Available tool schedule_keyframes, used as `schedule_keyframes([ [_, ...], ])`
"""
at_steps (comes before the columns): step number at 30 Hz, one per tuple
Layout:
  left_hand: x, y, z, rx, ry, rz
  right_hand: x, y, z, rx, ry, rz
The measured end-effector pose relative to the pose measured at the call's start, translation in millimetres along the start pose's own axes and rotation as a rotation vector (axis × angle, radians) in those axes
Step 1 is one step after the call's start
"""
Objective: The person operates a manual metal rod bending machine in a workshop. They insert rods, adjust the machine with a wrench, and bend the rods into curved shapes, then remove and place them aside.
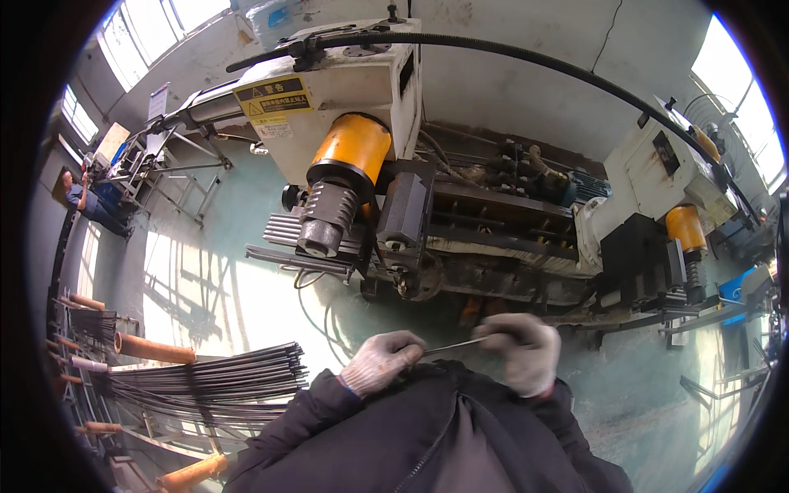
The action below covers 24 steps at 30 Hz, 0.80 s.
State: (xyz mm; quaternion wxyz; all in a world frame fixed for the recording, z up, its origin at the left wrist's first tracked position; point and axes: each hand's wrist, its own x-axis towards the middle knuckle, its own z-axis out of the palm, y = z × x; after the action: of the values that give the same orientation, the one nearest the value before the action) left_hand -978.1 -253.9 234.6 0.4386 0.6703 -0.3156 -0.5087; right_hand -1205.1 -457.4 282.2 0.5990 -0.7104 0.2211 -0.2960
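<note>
Both my hands wear whitish work gloves and are close to my chest. My left hand (382,361) is closed, thumb on top, around one end of a thin metal rod (454,347). The rod slants up to the right, where my right hand (523,352) closes on its other end. That right hand is slightly blurred, and its fingers partly hide the rod's tip. In front of my hands stands a large white machine (353,70) with an orange cylinder (352,150) and a dark ribbed metal die (329,209) below it.
A bundle of long dark rods (214,384) lies on a rack at the left, near an orange-brown roller (154,348). At the right is a second machine head (657,168) with another orange cylinder (686,228). Far left, a person (94,207) stands beside a bench.
</note>
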Motion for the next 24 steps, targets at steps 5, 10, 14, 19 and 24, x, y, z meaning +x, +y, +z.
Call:
schedule_keyframes([
  [5, 11.3, 19.5, 21.2, -0.584, 0.134, -0.026, 22.2, -22.1, 64.0, -0.575, -0.365, -0.180],
  [10, -0.3, 35.2, 21.4, -0.831, 0.044, 0.080, 22.4, -21.2, 74.6, -0.717, -0.453, -0.259],
  [14, -13.4, 40.1, 23.2, -0.710, 0.107, 0.220, 31.3, -21.2, 85.2, -0.728, -0.456, -0.456],
  [19, -36.8, 32.7, -20.5, -0.675, -0.013, 0.260, 66.3, -66.6, 88.5, -0.662, -0.520, -0.447],
  [24, -56.6, -11.4, -70.3, -0.665, 0.154, 0.296, 147.2, -130.6, 100.3, -0.098, -0.087, -0.722],
])
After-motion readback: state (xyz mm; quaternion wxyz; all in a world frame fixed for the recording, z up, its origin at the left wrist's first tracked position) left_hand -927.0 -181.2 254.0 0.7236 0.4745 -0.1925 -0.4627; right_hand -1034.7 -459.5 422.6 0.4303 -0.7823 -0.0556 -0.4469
